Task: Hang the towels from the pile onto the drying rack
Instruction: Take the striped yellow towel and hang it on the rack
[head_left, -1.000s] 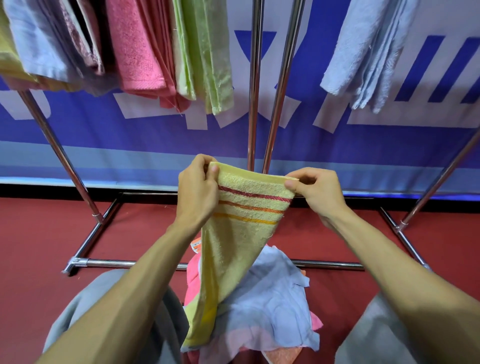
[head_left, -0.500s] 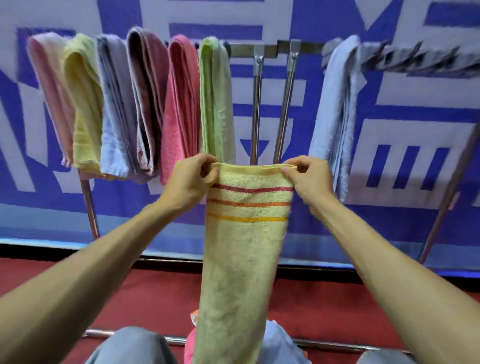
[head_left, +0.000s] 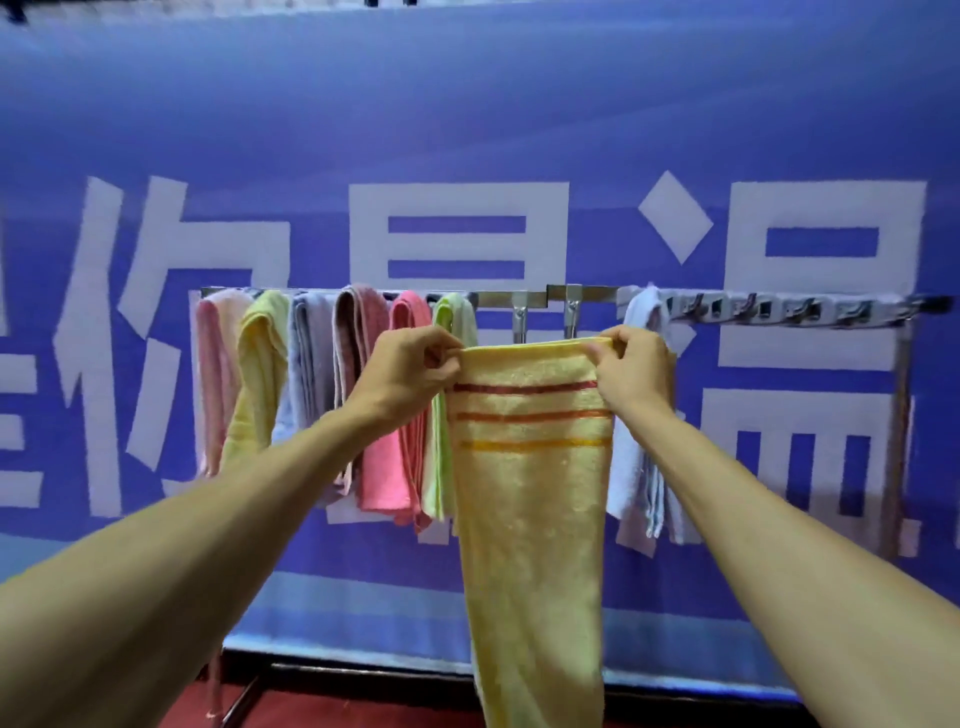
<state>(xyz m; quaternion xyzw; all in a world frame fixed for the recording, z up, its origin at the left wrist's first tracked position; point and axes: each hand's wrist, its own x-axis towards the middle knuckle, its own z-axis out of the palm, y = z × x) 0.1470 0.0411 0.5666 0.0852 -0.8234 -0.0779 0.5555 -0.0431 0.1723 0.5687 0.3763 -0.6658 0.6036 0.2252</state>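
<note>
my left hand (head_left: 410, 366) and right hand (head_left: 631, 364) pinch the yellow towel's (head_left: 530, 499) top corners before the rack's (head_left: 540, 297) bare middle stretch.

Lighting: even and fairly bright, with a bluish cast and only soft, faint shadows; no hard glare. Sharpness: whole frame slightly soft, banner (head_left: 467, 104) lettering fuzzy, rack (head_left: 779, 307) smeared at far right. Distortion: wide-angle stretch enlarges the near corners.

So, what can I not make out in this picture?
Head view:
- yellow striped towel: lower end cut off by the bottom edge.
- drying rack: base mostly hidden behind both forearms and the towel.
- hooks on the right rail: blurred, type unclear.
- towel pile: out of frame.
</note>
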